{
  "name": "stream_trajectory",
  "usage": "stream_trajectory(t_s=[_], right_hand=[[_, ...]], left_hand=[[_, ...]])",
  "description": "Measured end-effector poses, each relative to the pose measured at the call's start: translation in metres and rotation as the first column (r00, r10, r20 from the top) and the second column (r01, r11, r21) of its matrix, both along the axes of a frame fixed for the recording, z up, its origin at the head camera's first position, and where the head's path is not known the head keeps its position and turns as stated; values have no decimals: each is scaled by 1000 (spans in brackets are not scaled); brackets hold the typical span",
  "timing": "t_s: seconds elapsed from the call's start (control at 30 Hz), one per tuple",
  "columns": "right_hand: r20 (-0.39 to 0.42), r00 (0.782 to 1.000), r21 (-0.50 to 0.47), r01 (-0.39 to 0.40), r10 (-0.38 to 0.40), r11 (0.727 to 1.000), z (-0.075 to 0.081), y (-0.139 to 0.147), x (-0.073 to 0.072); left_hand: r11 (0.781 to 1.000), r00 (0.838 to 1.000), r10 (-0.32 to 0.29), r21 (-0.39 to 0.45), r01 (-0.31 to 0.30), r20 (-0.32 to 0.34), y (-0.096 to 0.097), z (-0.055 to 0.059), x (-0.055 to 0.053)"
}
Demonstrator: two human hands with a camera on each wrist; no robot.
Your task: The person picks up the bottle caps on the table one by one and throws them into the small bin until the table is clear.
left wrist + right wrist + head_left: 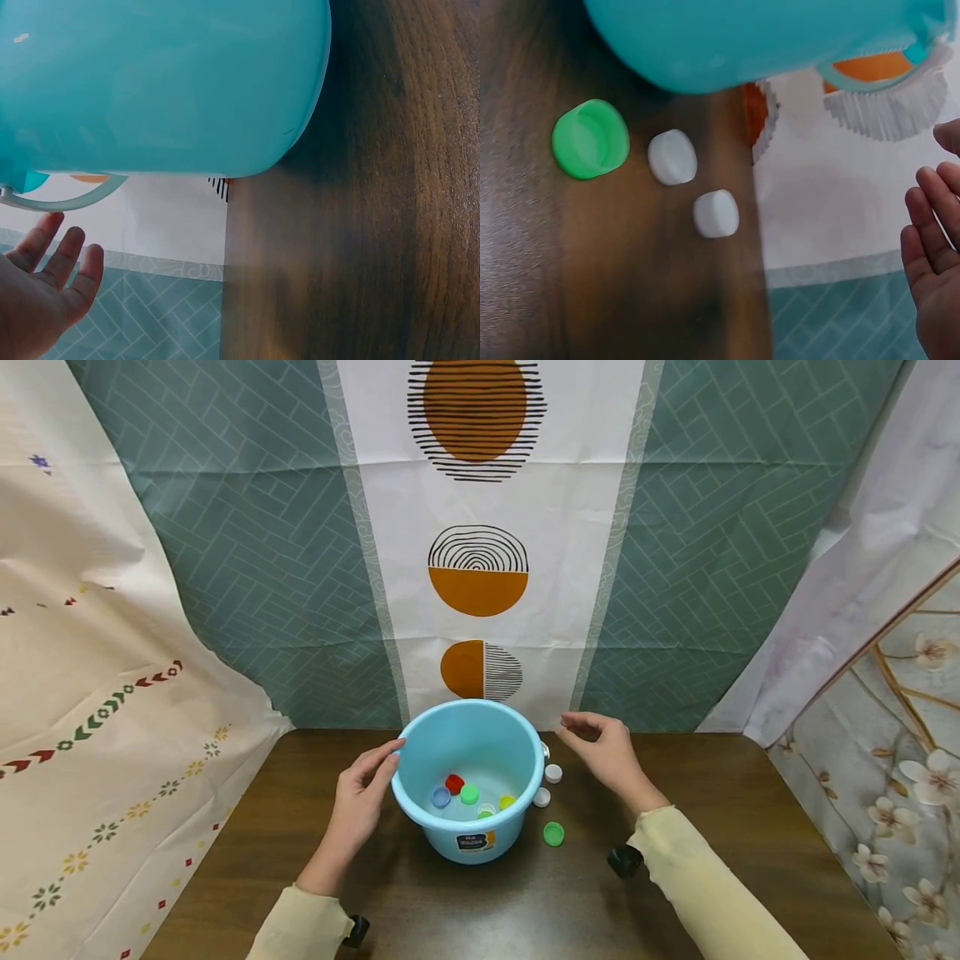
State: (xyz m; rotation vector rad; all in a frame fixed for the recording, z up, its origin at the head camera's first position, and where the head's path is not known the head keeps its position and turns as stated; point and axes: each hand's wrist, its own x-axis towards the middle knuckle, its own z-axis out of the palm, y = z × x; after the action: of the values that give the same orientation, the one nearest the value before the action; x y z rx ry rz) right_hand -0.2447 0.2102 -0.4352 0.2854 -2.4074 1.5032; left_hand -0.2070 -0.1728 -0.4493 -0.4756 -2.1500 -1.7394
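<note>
A light blue plastic bucket point(468, 841) stands on the wooden table with several bottle caps on its bottom, among them a red cap point(454, 784), a blue cap point(441, 797) and a yellow cap point(507, 802). At the bucket's left rim, my left hand point(363, 793) touches the edge with its fingertips, fingers loosely extended. My right hand point(606, 753) hovers to the right of the bucket, fingers lightly bent, with nothing visible in it. Beneath it on the table lie a green cap point(591, 139) and two white caps, one nearer white cap point(672, 157) and one farther white cap point(716, 214).
A patterned cloth point(480, 502) hangs behind the back edge of the table point(480, 914). Cream cloth point(112, 693) hangs at the left and floral cloth point(885, 793) at the right. The bucket's handle point(71, 201) hangs out near its rim.
</note>
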Motion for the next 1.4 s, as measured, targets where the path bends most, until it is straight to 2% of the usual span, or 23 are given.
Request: stream_trajectory(t_s=[0.27, 0.57, 0.83, 1.07, 1.4], right_hand=[[43, 999, 34, 21, -22, 999, -29, 5, -5], [141, 990, 110, 5, -20, 994, -60, 5, -8], [233, 972, 196, -29, -18, 980, -81, 6, -11], [237, 971, 234, -32, -26, 972, -89, 4, -13], [238, 971, 267, -37, -29, 963, -95, -4, -17]], left_hand=[[1000, 1000, 11, 0, -11, 2, 0, -1, -2], [1000, 1000, -2, 8, 2, -1, 0, 1, -1], [1000, 1000, 9, 10, -9, 22, 9, 30, 16], [1000, 1000, 14, 14, -14, -2, 1, 1, 0], [1000, 1000, 13, 1, -13, 14, -1, -2, -2]])
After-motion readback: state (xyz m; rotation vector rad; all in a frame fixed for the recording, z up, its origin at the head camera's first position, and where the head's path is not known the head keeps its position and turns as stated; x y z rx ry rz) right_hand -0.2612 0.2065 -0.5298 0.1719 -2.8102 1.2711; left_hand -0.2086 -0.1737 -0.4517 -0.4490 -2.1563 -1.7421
